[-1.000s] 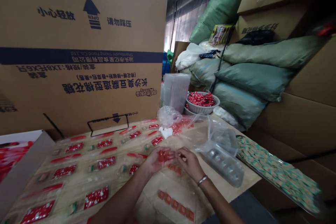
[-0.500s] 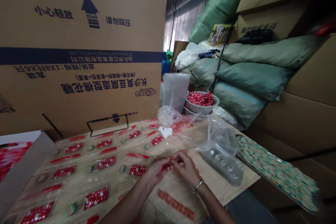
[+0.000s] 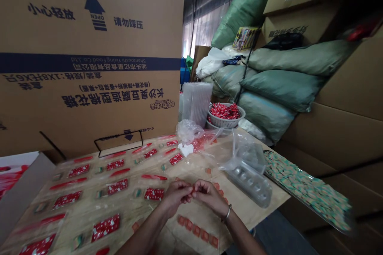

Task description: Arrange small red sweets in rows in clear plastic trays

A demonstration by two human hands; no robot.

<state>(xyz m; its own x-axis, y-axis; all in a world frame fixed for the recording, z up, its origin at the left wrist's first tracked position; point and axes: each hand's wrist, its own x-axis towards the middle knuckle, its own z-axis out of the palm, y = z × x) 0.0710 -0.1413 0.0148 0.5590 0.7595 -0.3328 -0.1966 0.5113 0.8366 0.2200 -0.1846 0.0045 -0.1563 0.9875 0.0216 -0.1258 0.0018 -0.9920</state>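
Note:
My left hand (image 3: 178,194) and my right hand (image 3: 208,196) meet over the table, fingertips pinched close together. Between them shows a bit of a small orange-red piece (image 3: 191,192), mostly hidden by the fingers; its kind is unclear. Just below my hands lies a row of small orange-red squares (image 3: 196,230) on the brown tabletop. More orange squares (image 3: 221,192) lie partly behind my right hand. To the left, clear trays (image 3: 109,187) hold red patterned packets (image 3: 154,194), red sticks (image 3: 154,177) and small green-edged pieces.
A big cardboard box (image 3: 89,63) stands behind the table. At the right are an empty clear tray (image 3: 251,185), plastic bags (image 3: 191,130), a basket (image 3: 226,122) of red packets and a long tray of green-and-tan pieces (image 3: 305,187). Stacked sacks (image 3: 284,87) rise beyond.
My hands have moved slightly left and down in view, with fingertips drawn closer together. An orange square behind them now shows more. The whole view has shifted a little.

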